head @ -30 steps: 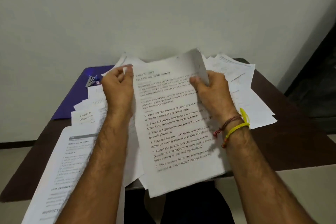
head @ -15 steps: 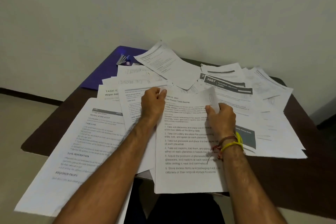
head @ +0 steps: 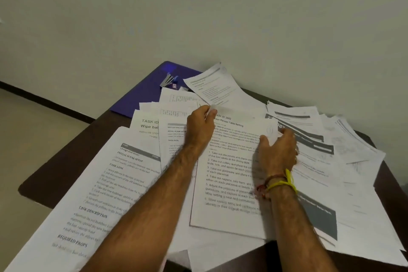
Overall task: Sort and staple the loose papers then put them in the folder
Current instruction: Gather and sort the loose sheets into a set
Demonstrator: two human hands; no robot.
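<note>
Lowered flat since earlier, the sheet (head: 229, 174) is pinched at its top corners by left hand (head: 199, 127) and right hand (head: 277, 152), seemingly for squaring.

One head-worn wide-angle camera looks forward and down from close above the dark brown wooden desk (head: 66, 161). It faces the plain pale wall (head: 198, 17) at twelve o'clock; bare forearms enter from six o'clock.
</note>
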